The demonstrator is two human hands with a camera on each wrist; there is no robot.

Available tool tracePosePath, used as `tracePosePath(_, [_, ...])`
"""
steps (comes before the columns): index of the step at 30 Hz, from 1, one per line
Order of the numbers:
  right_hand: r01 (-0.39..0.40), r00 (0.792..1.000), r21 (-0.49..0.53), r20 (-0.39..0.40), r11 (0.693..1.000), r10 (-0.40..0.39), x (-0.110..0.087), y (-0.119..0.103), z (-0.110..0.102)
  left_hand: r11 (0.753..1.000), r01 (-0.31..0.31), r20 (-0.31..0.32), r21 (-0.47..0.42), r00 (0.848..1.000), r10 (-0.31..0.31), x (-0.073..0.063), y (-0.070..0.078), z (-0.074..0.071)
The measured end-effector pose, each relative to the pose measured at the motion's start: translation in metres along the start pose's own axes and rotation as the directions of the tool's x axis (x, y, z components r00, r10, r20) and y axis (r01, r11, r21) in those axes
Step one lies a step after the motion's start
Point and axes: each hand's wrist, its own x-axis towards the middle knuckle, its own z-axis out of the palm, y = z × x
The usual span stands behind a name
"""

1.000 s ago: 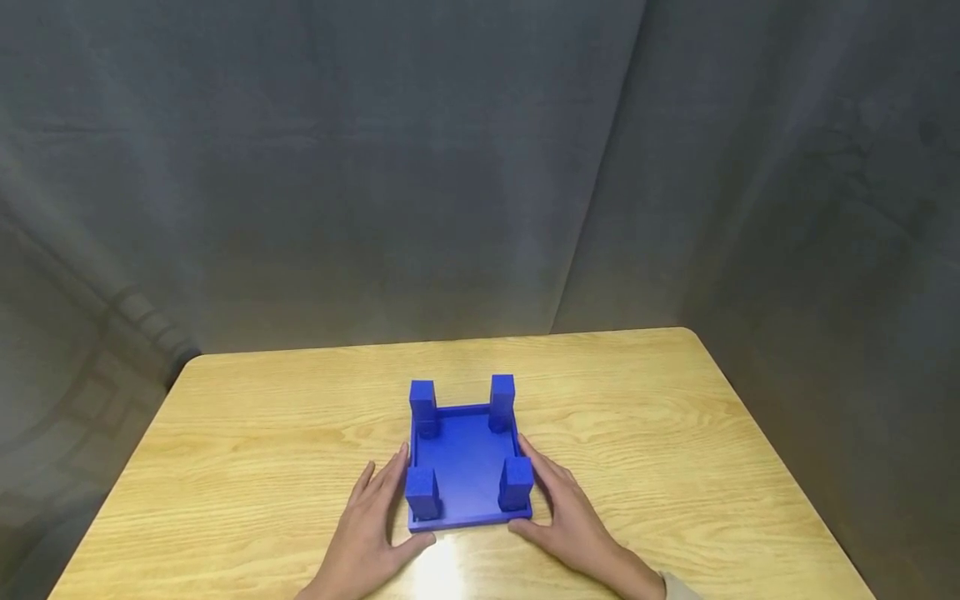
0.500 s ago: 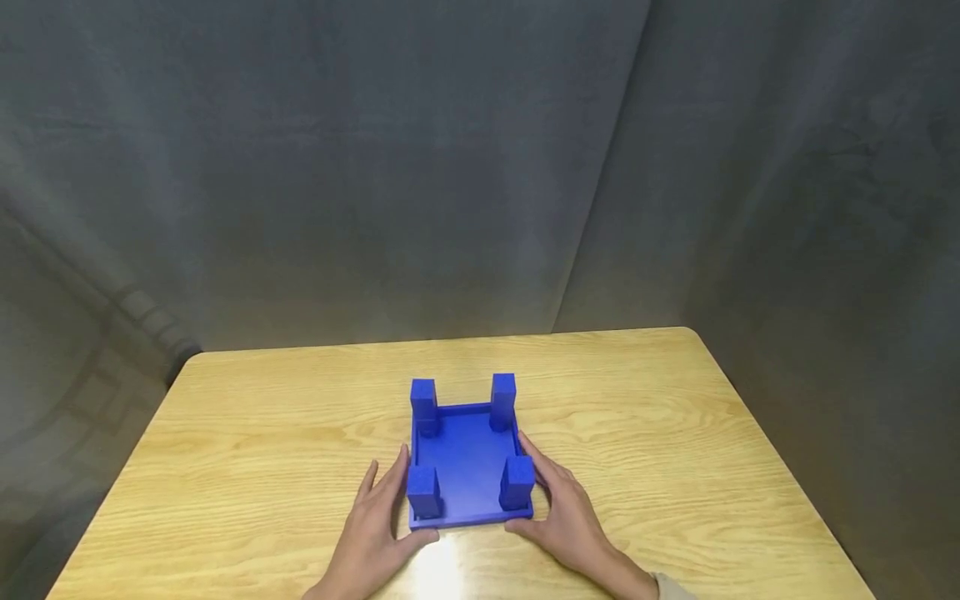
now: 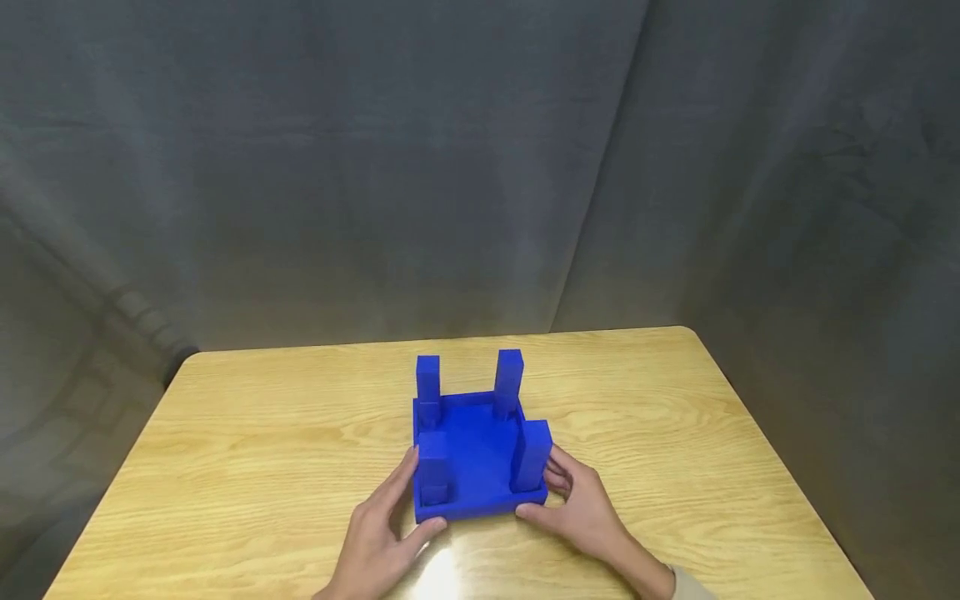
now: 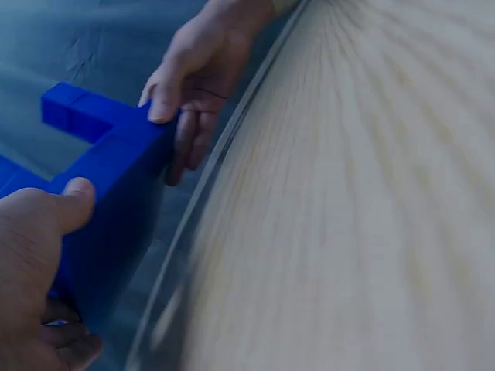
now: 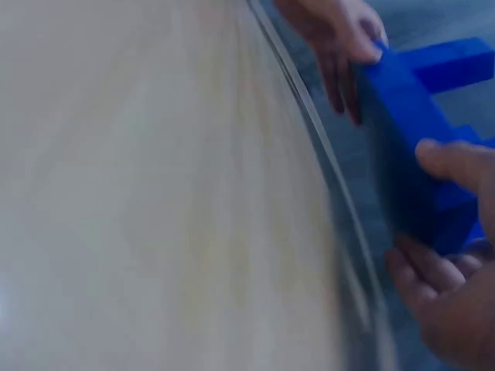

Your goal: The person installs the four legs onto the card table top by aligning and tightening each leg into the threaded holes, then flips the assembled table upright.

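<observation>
Both hands hold a blue square piece [image 3: 480,458] with a low rim and a square post at each corner, like a small upturned table. My left hand [image 3: 375,537] grips its near left corner, thumb on the near side. At the near right corner my right hand [image 3: 585,512] holds it the same way. The wrist views show the blue piece [image 4: 116,185] raised off the table, its flat underside partly visible. Fingers of the left hand [image 4: 31,263] and the right hand [image 5: 456,301] reach beneath it. One near post [image 3: 433,467] stands beside my left fingertips.
The wooden table [image 3: 262,450] spreads out on both sides of the piece. Grey cloth [image 3: 375,167] hangs behind it and along its sides. A bright glare patch [image 3: 437,571] lies on the tabletop near the front.
My hands have closed on the piece's near corners and lifted it from the tabletop. It has come up toward the camera and shifted slightly right.
</observation>
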Motion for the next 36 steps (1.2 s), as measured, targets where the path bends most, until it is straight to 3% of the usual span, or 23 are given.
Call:
tracePosePath(2, [0.001, 1.0, 0.01, -0.001, 1.0, -0.001, 0.002, -0.006, -0.005, 0.999, -0.007, -0.012, -0.049, 1.0, 0.006, 0.004, 0.004, 0.0])
tracePosePath(7, [0.015, 0.998, -0.107, -0.063, 0.994, -0.022, 0.002, -0.026, -0.012, 0.984, 0.001, -0.051, -0.175, 0.999, -0.01, 0.01, 0.018, -0.004])
tracePosePath(9, [0.069, 0.99, -0.165, -0.108, 0.984, -0.088, 0.002, -0.032, -0.012, 0.983, -0.039, -0.098, -0.181, 0.995, 0.022, 0.011, 0.023, -0.005])
tracePosePath(11, [0.156, 0.969, -0.215, -0.154, 0.964, -0.192, 0.002, -0.035, -0.01, 0.98, -0.108, -0.172, -0.169, 0.982, 0.079, 0.013, 0.026, -0.004])
tracePosePath(13, [0.24, 0.931, -0.279, -0.207, 0.93, -0.302, 0.001, -0.037, -0.008, 0.971, -0.201, -0.272, -0.128, 0.949, 0.16, 0.017, 0.029, -0.002])
tracePosePath(15, [0.295, 0.887, -0.353, -0.245, 0.888, -0.392, 0.0, -0.036, -0.006, 0.958, -0.28, -0.374, -0.066, 0.897, 0.236, 0.023, 0.03, 0.0])
tracePosePath(17, [0.311, 0.849, -0.433, -0.274, 0.846, -0.453, -0.001, -0.036, -0.004, 0.94, -0.338, -0.436, -0.034, 0.852, 0.29, 0.028, 0.031, 0.002])
tracePosePath(19, [0.313, 0.826, -0.491, -0.281, 0.813, -0.488, -0.003, -0.035, -0.004, 0.93, -0.367, -0.46, 0.011, 0.824, 0.331, 0.033, 0.032, 0.002])
tracePosePath(20, [0.316, 0.818, -0.514, -0.279, 0.797, -0.504, -0.003, -0.035, -0.004, 0.927, -0.376, -0.463, 0.018, 0.819, 0.341, 0.035, 0.032, 0.002])
tracePosePath(23, [0.319, 0.807, -0.561, -0.262, 0.764, -0.529, -0.004, -0.036, -0.007, 0.921, -0.389, -0.448, 0.019, 0.82, 0.355, 0.038, 0.033, 0.0])
tracePosePath(25, [0.316, 0.804, -0.58, -0.256, 0.751, -0.536, -0.003, -0.037, -0.009, 0.927, -0.374, -0.429, 0.026, 0.834, 0.348, 0.039, 0.034, -0.001])
tracePosePath(31, [0.327, 0.814, -0.557, -0.245, 0.764, -0.527, 0.003, -0.041, -0.016, 0.962, -0.27, -0.351, 0.049, 0.897, 0.27, 0.042, 0.042, -0.006])
tracePosePath(36, [0.335, 0.822, -0.539, -0.233, 0.773, -0.519, 0.005, -0.047, -0.021, 0.964, -0.263, -0.318, -0.035, 0.918, 0.238, 0.047, 0.047, -0.009])
